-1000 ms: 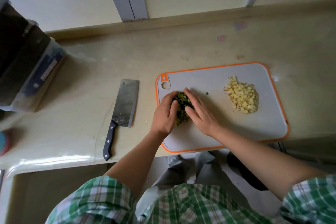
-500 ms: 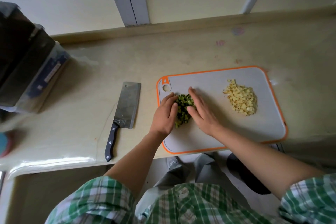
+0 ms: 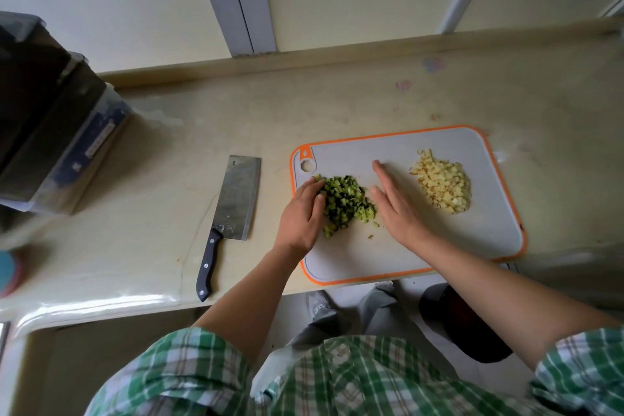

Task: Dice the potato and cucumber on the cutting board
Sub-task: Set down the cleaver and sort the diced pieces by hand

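A grey plastic cutting board (image 3: pixel 472 240) with an orange rim is lying flat on the pale beige table (image 3: pixel 162 186), its near edge reaching the table's front edge. A heap of small green diced cucumber (image 3: pixel 347 204) is sitting on the left half of the board, near the hanging hole in the corner. A few loose green bits are lying just beside the heap on its right. A heap of pale yellow diced potato (image 3: pixel 442 184) is sitting on the right half, well apart from the green heap. The left hand (image 3: pixel 300 216) is cupping the left flank of the cucumber, fingers loosely bent and touching the pieces, the grip spread and closing on nothing. The right hand (image 3: pixel 396 209) is resting on the board between the two heaps, fingers straight and pressed side by side, the grip flat and holding nothing. Its thumb is sitting just beside the cucumber; whether it is touching cannot be told. A steel cleaver (image 3: pixel 238 194) with a black riveted handle is lying flat on the table just left of the board, handle pointing toward the person, touched by neither hand. A dark boxy container (image 3: pixel 47 118) is standing at the table's far left. Green plaid sleeves (image 3: pixel 175 371) are showing at the bottom.
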A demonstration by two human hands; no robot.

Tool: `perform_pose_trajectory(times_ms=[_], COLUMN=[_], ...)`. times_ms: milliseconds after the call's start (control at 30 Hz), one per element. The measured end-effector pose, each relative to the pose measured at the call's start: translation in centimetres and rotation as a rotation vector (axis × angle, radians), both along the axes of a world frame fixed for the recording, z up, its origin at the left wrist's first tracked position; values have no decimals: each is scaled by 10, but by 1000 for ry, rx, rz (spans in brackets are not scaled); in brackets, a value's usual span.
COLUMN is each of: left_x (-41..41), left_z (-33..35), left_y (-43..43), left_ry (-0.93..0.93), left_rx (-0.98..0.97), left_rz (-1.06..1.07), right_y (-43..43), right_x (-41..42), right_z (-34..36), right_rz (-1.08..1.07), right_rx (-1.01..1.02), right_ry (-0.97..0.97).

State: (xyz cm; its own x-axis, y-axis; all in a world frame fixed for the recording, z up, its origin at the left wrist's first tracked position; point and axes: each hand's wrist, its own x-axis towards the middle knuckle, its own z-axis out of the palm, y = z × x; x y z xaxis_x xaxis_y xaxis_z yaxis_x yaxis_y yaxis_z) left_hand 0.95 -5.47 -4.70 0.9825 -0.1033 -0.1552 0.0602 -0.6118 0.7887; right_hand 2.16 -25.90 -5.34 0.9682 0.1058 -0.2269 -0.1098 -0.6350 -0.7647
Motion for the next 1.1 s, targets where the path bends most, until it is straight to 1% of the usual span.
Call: perform_pose_trajectory(times_ms=[67, 133, 167, 300, 367, 433, 533, 567, 633, 700, 767, 800, 867, 933, 1100], left_x=[-2, -2, -3, -6, -8, -9, -11, -11, -11, -11, -11, -11, -11, -10, -9], left_z=[0, -1, -2, -2, -1, 0, 3, 4, 5, 5, 4, 5, 6, 6, 4], left_y=[1, 1, 1, 1, 1, 1, 1, 0, 1, 1, 0, -2, -6, -10, -19], left_ry=[7, 15, 19, 18, 10, 10, 9, -2, -43, -98, -172, -203, -245, -276, -301], left_rx=[16, 30, 31, 28, 40, 49, 63, 71, 103, 142, 181, 199, 218, 222, 212], left_rz=[3, 9, 13, 7, 3, 9, 8, 7, 10, 25, 50, 63, 78, 63, 17], right_y=[-3, 2, 7, 16, 13, 11, 14, 14, 10, 1, -9, -13, -15, -11, -5], right_x=[2, 0, -4, -21, -20, -17, -21, -22, -22, -20, -22, -24, -31, -39, -38], right_z=[-3, -6, -8, 1, 0, -1, 1, 4, 9, 13, 13, 12, 10, 4, -6], right_rz=[-71, -4, 46, 154, 66, -24, 53, 55, 10, -50, -69, -42, 67, 133, 100], right_rx=[-78, -150, -151, 35, 37, 47, 215, 260, 274, 187, -8, -102, -210, -252, -252], right_ry=[67, 119, 122, 141, 111, 142, 179, 152, 66, -39, -179, -217, -190, -114, -83])
